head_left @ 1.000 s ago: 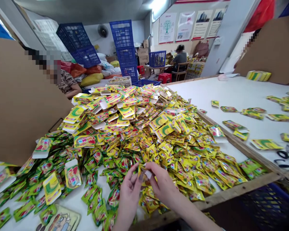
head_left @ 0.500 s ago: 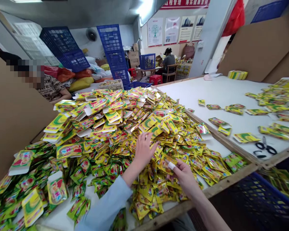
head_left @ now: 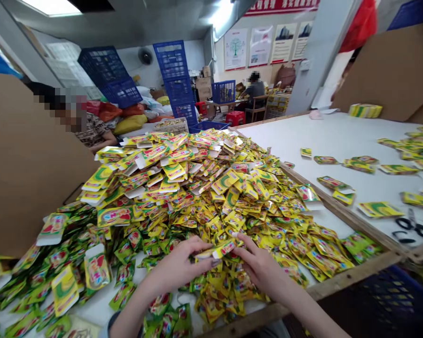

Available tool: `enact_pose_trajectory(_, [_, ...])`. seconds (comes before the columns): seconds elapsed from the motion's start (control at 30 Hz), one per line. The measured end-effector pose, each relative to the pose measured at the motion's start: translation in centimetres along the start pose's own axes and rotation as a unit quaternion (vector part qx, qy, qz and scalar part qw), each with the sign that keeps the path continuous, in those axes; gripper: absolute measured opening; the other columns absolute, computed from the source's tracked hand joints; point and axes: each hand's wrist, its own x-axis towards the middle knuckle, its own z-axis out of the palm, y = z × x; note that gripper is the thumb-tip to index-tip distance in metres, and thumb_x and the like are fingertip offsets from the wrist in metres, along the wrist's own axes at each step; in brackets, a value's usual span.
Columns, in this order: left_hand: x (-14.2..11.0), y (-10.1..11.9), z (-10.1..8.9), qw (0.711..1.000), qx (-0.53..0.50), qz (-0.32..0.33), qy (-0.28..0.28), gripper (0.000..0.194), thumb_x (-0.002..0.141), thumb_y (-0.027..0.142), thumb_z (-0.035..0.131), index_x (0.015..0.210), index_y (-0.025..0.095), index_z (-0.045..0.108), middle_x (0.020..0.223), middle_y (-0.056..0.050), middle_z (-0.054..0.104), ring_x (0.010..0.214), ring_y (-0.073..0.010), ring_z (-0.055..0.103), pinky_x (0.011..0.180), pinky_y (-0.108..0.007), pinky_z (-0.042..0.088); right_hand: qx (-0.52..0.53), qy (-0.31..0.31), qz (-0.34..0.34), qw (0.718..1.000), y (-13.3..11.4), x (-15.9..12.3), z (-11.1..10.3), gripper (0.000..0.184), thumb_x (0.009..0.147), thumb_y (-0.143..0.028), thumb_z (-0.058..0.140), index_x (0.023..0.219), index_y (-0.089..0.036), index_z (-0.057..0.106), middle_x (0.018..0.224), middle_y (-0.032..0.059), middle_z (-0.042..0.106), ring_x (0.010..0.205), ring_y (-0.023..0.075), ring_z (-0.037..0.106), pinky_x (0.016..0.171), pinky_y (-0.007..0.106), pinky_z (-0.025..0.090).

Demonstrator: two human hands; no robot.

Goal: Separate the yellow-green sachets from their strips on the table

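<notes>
A small yellow candy box [head_left: 223, 249] is held low over the pile, lying on its side. My left hand [head_left: 183, 265] pinches its left part between thumb and fingers. At its right end, the fingers of my right hand [head_left: 262, 265] close around the box; whether a packet is between them is hidden. Yellow packets [head_left: 220, 293] lie heaped beneath both hands. Green packets [head_left: 169, 319] lie near my left forearm. Behind the hands rises a mound of yellow cartons [head_left: 176, 157], many with white flaps open.
A wooden rail [head_left: 352, 277] edges the table. Black-handled scissors [head_left: 414, 227] lie on the white table [head_left: 268, 131] at right, among scattered boxes. Cardboard panels [head_left: 31, 173] stand at both sides. One person sits at left, another at the back near blue crates [head_left: 172, 61].
My left hand reached into the carton mound, then came back with a yellow box. My right hand has moved from the packets to meet it. The view swung right and partly back.
</notes>
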Motion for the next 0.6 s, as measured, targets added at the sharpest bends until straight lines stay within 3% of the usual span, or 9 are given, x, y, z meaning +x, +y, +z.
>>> enact_pose_trajectory(0.13, [-3.0, -1.4, 1.9, 0.977, -0.151, -0.066, 0.137, 0.041, 0.069, 0.039, 0.067, 0.105, 0.020, 0.062, 0.108, -0.007, 0.059, 0.097, -0.0214, 0.056, 0.087, -0.031, 0.044, 0.224, -0.041, -0.026, 0.973, -3.9, 0.5, 1.9, 0.040, 0.069, 0.003, 0.041, 0.096, -0.021, 0.059, 0.113, 0.0065, 0.054, 0.104, 0.0166, 0.054, 0.089, 0.027, 0.043])
enact_pose_trajectory(0.27, [-4.1, -3.5, 4.3, 0.908, -0.387, -0.082, 0.139, 0.040, 0.080, 0.041, 0.053, 0.114, 0.020, 0.058, 0.122, -0.009, 0.058, 0.115, -0.0222, 0.050, 0.102, -0.035, 0.034, 0.335, -0.104, 0.001, 0.936, -5.6, 0.3, 1.9, 0.029, 0.072, -0.004, 0.048, 0.091, -0.021, 0.062, 0.106, 0.0052, 0.058, 0.095, 0.0168, 0.057, 0.083, 0.027, 0.046])
enact_pose_trajectory(0.33, [-4.6, -4.4, 5.2, 0.870, -0.449, -0.126, 0.161, 0.045, 0.076, 0.045, 0.057, 0.113, 0.019, 0.059, 0.120, -0.010, 0.060, 0.114, -0.0248, 0.052, 0.103, -0.038, 0.032, 0.398, -0.064, 0.049, 0.914, -5.1, 0.5, 1.0, 0.018, 0.078, -0.013, 0.051, 0.092, -0.021, 0.060, 0.097, 0.0051, 0.058, 0.072, 0.0130, 0.059, 0.063, 0.023, 0.050])
enact_pose_trajectory(0.43, [-5.0, -4.6, 6.3, 0.831, -0.476, -0.204, 0.205, 0.054, 0.058, 0.048, 0.073, 0.099, 0.014, 0.063, 0.104, -0.012, 0.068, 0.099, -0.0291, 0.060, 0.094, -0.042, 0.040, 0.477, 0.049, 0.115, 0.870, -4.6, 1.4, -0.3, 0.013, 0.083, -0.027, 0.053, 0.093, -0.021, 0.056, 0.072, -0.0011, 0.054, 0.042, 0.0055, 0.044, 0.038, 0.017, 0.039])
enact_pose_trajectory(0.5, [-4.9, -3.8, 6.9, 0.825, -0.496, -0.195, 0.186, 0.051, 0.052, 0.043, 0.078, 0.092, 0.014, 0.063, 0.095, -0.010, 0.070, 0.091, -0.0266, 0.063, 0.086, -0.038, 0.046, 0.486, 0.106, 0.095, 0.862, -5.1, 2.3, -0.7, 0.012, 0.083, -0.028, 0.055, 0.093, -0.022, 0.056, 0.070, -0.0029, 0.052, 0.041, 0.0043, 0.041, 0.037, 0.016, 0.036])
enact_pose_trajectory(0.6, [-4.6, -2.1, 7.4, 0.835, -0.506, -0.149, 0.154, 0.041, 0.055, 0.035, 0.078, 0.087, 0.015, 0.061, 0.081, -0.005, 0.069, 0.072, -0.0188, 0.063, 0.069, -0.030, 0.051, 0.428, 0.125, -0.002, 0.895, -6.5, 3.6, -0.5, 0.013, 0.082, -0.020, 0.055, 0.095, -0.024, 0.056, 0.082, -0.0008, 0.055, 0.059, 0.0083, 0.052, 0.052, 0.019, 0.043])
